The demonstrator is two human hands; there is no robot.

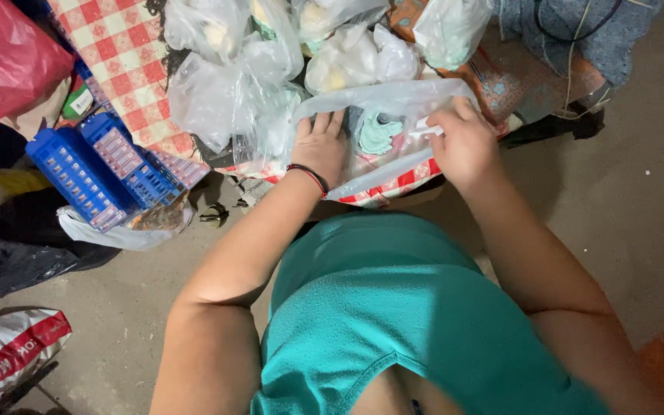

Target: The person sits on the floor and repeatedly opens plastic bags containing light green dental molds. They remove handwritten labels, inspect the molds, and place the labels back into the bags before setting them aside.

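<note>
A clear plastic bag [393,107] lies on the red-and-white checked cloth [128,61] in front of me. Inside it sit small pale green and white pieces [378,132]. My left hand [319,146], with a dark band on its wrist, presses flat on the bag's left side. My right hand [463,142] is closed on the bag's right edge, pinching the plastic and a small white piece. More of the bag's contents are hidden under my hands.
Several more clear plastic bags [232,84] with pale contents are heaped behind. Blue plastic trays [105,173] lie on the floor at left, beside a red bag [5,54], a black bag [17,246] and a printed sack [5,353]. Grey cloth with cables [578,31] is at the right.
</note>
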